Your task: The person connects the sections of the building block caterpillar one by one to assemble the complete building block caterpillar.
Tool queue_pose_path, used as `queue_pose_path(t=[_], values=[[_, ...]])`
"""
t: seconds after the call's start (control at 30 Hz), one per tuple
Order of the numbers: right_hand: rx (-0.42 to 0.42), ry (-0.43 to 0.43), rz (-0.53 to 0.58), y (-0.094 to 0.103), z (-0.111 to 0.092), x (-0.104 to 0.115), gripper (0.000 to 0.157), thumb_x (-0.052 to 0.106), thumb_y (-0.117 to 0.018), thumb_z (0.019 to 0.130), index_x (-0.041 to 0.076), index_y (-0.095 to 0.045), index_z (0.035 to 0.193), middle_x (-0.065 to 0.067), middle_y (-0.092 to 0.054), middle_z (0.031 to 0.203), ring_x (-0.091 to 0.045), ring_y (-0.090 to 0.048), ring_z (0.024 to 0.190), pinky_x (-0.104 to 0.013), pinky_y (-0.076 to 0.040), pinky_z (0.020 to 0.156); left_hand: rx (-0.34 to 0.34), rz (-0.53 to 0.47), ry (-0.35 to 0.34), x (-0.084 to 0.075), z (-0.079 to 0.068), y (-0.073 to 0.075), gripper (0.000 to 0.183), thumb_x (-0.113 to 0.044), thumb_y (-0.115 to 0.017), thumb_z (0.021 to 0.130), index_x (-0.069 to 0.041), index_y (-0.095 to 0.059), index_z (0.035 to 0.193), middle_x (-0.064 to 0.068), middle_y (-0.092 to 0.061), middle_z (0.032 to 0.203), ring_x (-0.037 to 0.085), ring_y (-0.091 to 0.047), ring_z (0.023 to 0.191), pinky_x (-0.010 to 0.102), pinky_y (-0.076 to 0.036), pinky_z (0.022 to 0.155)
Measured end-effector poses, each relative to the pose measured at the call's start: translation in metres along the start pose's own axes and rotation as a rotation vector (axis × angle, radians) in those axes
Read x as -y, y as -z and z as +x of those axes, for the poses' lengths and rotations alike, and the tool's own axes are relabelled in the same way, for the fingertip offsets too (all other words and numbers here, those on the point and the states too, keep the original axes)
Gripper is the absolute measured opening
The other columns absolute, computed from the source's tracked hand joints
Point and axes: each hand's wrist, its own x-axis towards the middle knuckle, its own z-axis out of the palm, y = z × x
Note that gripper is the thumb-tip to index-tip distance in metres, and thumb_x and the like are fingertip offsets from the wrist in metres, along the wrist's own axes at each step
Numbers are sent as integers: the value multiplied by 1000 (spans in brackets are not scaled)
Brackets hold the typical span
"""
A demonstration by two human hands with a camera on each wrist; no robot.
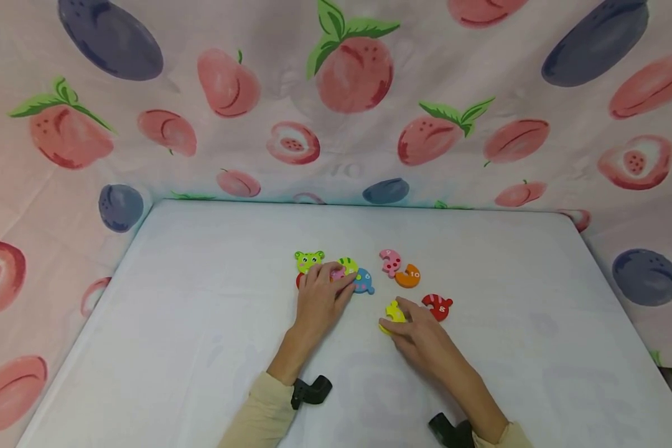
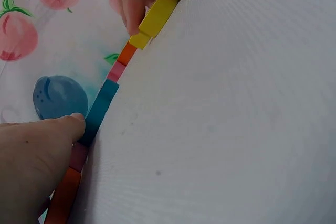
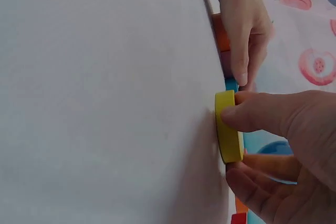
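Observation:
My left hand [image 1: 318,300] lies over a joined row of wooden caterpillar puzzle pieces, covering part of it. Its thumb touches the edge of the blue puzzle piece [image 2: 100,109]. A green animal-face piece [image 1: 309,259] shows at the row's left end, and a green striped piece [image 1: 348,266] beyond the fingers. To the right, my right hand [image 1: 428,339] pinches a yellow puzzle piece [image 3: 228,127] between thumb and fingers. In the head view the yellow piece sits apart from the row, nearer me.
A pink spotted piece [image 1: 391,262] and an orange curved piece [image 1: 408,277] lie close together right of the row. A red numbered piece [image 1: 438,307] lies just beyond the right hand. The white table [image 1: 201,323] meets a fruit-print cloth [image 1: 280,81] at the back.

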Motion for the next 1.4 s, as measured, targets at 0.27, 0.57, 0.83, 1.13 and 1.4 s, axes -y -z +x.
queue_pose_path(t=[0.27, 0.57, 0.83, 1.13, 1.4], values=[[-40, -43, 71, -6, 11, 1, 31, 21, -83, 76, 22, -77, 106, -14, -58, 131, -28, -55, 112, -41, -57, 85, 15, -47, -21, 1, 0, -2, 30, -37, -66, 91, -32, -70, 120, 1, -60, 127, 23, -46, 122, 41, -41, 96], [-98, -92, 144, -17, 15, 0, 40, 22, -83, 75, 15, -71, 112, -13, -57, 130, -31, -52, 118, -46, -54, 93, 19, -104, -34, 1, 1, -2, 26, -35, -66, 91, -31, -72, 117, 0, -61, 128, 21, -46, 121, 41, -40, 97], [-127, -194, 272, -21, 27, 2, 67, 28, -82, 76, 8, -53, 134, -9, -57, 131, -23, -54, 114, -43, -51, 98, 27, -107, -24, 1, 0, -1, 27, -35, -66, 91, -32, -71, 117, -1, -61, 130, 21, -46, 123, 43, -39, 101], [-251, -221, 351, -30, 48, 8, 62, 27, -81, 78, 10, -55, 133, -9, -55, 133, -20, -52, 98, -33, -53, 83, 20, -91, -44, 0, 1, -4, 25, -35, -65, 92, -31, -72, 116, -1, -62, 128, 21, -47, 119, 41, -40, 96], [-246, -230, 375, -32, 51, 9, 61, 26, -80, 79, 11, -55, 133, -10, -50, 138, -26, -53, 116, -42, -54, 95, 9, -108, -26, 1, 1, -4, 25, -35, -66, 91, -31, -72, 115, -1, -62, 127, 21, -47, 119, 41, -41, 97]])
